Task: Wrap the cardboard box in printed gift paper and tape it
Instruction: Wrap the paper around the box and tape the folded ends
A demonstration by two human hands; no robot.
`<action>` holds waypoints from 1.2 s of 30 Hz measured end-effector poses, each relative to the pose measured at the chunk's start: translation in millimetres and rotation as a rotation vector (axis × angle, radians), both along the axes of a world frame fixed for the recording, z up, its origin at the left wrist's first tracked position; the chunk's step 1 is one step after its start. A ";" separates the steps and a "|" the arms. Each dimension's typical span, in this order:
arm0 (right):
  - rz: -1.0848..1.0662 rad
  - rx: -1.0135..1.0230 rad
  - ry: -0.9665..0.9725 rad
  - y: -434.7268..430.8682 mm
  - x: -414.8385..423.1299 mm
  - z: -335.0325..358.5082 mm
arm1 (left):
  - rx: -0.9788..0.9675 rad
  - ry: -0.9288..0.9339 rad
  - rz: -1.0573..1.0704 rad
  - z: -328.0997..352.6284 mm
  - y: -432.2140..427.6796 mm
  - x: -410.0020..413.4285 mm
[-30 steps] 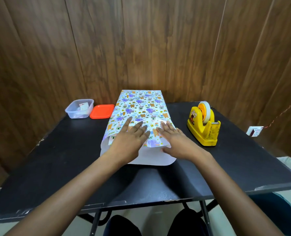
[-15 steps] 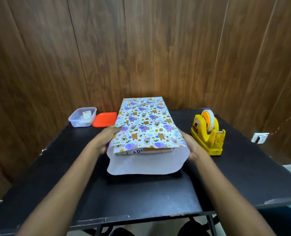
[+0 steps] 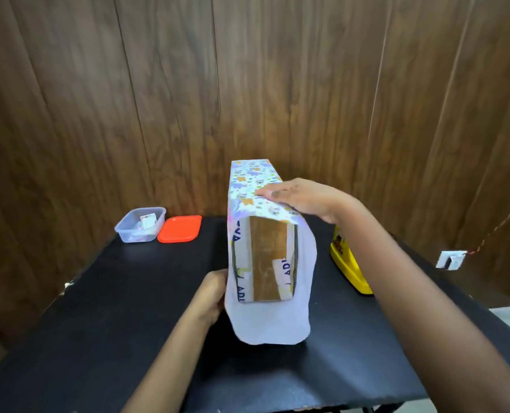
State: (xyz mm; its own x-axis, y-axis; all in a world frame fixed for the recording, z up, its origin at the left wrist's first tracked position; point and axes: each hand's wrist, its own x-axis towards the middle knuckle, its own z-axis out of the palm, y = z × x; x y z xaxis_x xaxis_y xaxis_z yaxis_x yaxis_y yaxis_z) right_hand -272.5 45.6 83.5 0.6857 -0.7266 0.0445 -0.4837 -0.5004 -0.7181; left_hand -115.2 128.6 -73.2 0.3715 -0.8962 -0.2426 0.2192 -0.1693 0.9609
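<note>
The cardboard box (image 3: 267,257) stands on its narrow side on the black table (image 3: 104,308), its taped brown end facing me. Printed gift paper (image 3: 249,186) with small animals wraps round it, and the paper's white inside (image 3: 273,320) sticks out past the near end as an open sleeve. My right hand (image 3: 301,198) lies over the top edge with its fingers going down the far side. My left hand (image 3: 213,296) holds the lower left side of the wrapped box; its fingers are hidden behind the paper.
A yellow tape dispenser (image 3: 347,263) stands right of the box, partly hidden by my right arm. At the back left sit a clear plastic tub (image 3: 140,225) and its orange lid (image 3: 180,228). A wood-panelled wall runs close behind the table.
The wrapped box was lying flat with my hands on its two sides; now it has been tipped up onto its narrow side, my right hand on top and my left low on the left.
</note>
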 end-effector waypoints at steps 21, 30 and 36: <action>0.019 -0.074 0.193 -12.6 18.0 5.1 | -0.348 -0.647 -0.376 130.3 42.1 16.0; 0.084 -0.191 0.325 -1.5 41.2 10.4 | -0.019 -1.884 0.105 105.5 45.8 -39.0; 0.197 -0.254 0.510 -3.2 47.9 9.0 | -0.109 -2.058 0.155 93.9 53.5 -36.5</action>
State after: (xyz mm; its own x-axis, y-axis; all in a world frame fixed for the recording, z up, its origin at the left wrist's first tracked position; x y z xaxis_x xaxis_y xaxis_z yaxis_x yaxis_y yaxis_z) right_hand -224.6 42.4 92.6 0.7871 -0.5930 -0.1698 -0.6160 -0.7414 -0.2661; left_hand -151.7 182.1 20.6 0.0283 -0.8162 0.5771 -0.9527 -0.1968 -0.2316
